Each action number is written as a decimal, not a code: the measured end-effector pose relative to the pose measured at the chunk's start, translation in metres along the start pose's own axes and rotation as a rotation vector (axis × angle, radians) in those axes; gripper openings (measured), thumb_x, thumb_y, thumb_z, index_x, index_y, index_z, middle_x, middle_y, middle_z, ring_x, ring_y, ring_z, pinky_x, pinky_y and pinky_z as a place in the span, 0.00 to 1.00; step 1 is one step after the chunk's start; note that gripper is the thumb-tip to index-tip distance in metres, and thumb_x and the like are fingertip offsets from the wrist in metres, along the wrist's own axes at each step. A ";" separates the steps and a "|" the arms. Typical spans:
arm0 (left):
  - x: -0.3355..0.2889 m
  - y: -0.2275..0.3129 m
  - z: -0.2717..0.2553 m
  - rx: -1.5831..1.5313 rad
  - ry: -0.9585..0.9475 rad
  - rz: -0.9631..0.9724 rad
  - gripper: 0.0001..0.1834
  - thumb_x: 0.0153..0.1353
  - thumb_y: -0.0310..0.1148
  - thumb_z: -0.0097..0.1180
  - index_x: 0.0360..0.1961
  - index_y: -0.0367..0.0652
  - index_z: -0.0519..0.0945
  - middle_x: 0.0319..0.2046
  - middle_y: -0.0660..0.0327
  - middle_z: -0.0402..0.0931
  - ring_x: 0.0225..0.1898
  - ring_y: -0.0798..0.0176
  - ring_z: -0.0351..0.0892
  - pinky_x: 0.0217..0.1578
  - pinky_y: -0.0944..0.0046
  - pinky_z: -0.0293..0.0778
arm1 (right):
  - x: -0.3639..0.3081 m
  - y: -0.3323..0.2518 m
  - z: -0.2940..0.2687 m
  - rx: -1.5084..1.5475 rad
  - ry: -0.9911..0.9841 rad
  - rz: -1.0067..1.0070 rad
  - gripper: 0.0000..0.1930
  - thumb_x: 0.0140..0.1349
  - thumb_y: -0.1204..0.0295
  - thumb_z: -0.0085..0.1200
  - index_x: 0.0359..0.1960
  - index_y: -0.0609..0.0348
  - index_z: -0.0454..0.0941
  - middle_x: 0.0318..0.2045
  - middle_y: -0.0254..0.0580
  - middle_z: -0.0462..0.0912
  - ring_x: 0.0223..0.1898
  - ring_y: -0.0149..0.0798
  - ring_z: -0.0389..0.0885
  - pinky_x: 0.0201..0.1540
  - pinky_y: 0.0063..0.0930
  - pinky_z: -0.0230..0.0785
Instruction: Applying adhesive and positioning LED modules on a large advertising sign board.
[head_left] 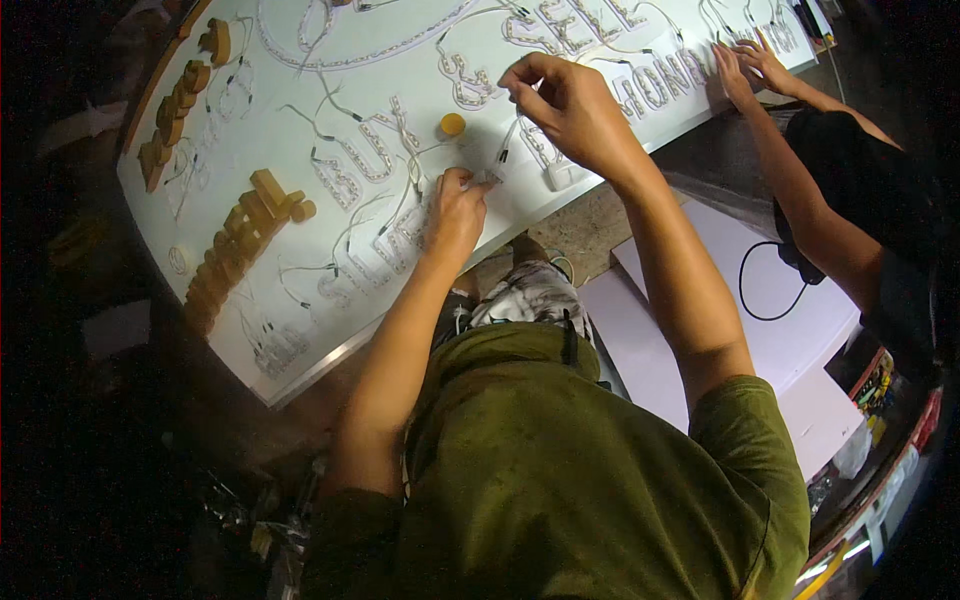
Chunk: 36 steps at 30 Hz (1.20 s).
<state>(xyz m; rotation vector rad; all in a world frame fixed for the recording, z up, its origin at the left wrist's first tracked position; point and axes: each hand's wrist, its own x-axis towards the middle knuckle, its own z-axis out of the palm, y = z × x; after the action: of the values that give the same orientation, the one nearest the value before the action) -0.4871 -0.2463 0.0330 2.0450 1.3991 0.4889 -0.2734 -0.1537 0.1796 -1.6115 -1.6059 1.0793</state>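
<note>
My left hand (458, 215) is closed over the near part of a white sign board (350, 275), its fingertips pinching a small pale piece too small to name. Close to those fingertips a thin white wire (507, 140) with a dark end runs over the board. Raised further right and farther off, my right hand (580, 112) has thumb and forefinger curled into a pinch; what is between them, if anything, does not show. Letter shapes edged with light strips (337, 183) stand around both hands, trailing loose wires. A round yellow cap (452, 125) lies between the hands.
Gold block letters (235, 245) line the board's left side. At the right, another person's hands (750, 72) work on the far letters. Beside my legs lie pale panels (640, 320), with a black cable loop (765, 290) on top. A small white box (565, 176) sits near the board's edge.
</note>
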 end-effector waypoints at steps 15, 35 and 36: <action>-0.002 -0.002 0.008 -0.053 0.053 -0.017 0.17 0.53 0.16 0.59 0.42 0.41 0.90 0.48 0.46 0.76 0.50 0.43 0.77 0.53 0.51 0.76 | 0.071 0.131 0.086 -0.640 -0.459 -0.369 0.07 0.56 0.73 0.59 0.36 0.56 0.85 0.40 0.51 0.85 0.43 0.58 0.84 0.45 0.50 0.77; 0.000 0.004 0.003 -0.064 -0.002 -0.070 0.17 0.54 0.16 0.58 0.44 0.40 0.90 0.51 0.45 0.75 0.52 0.42 0.77 0.55 0.51 0.75 | 0.063 0.150 0.095 -0.614 -0.487 -0.345 0.07 0.54 0.74 0.58 0.35 0.62 0.84 0.41 0.56 0.82 0.47 0.60 0.81 0.50 0.48 0.76; 0.000 0.003 0.003 -0.062 -0.002 -0.070 0.17 0.54 0.16 0.58 0.44 0.40 0.90 0.51 0.45 0.75 0.52 0.42 0.77 0.55 0.51 0.75 | 0.061 0.147 0.093 -0.589 -0.490 -0.338 0.07 0.55 0.74 0.59 0.35 0.62 0.84 0.40 0.56 0.83 0.48 0.59 0.80 0.50 0.48 0.75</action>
<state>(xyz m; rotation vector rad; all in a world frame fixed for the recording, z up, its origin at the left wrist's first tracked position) -0.4836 -0.2482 0.0325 1.9400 1.4319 0.4945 -0.2870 -0.1153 -0.0002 -1.3809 -2.6047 0.9067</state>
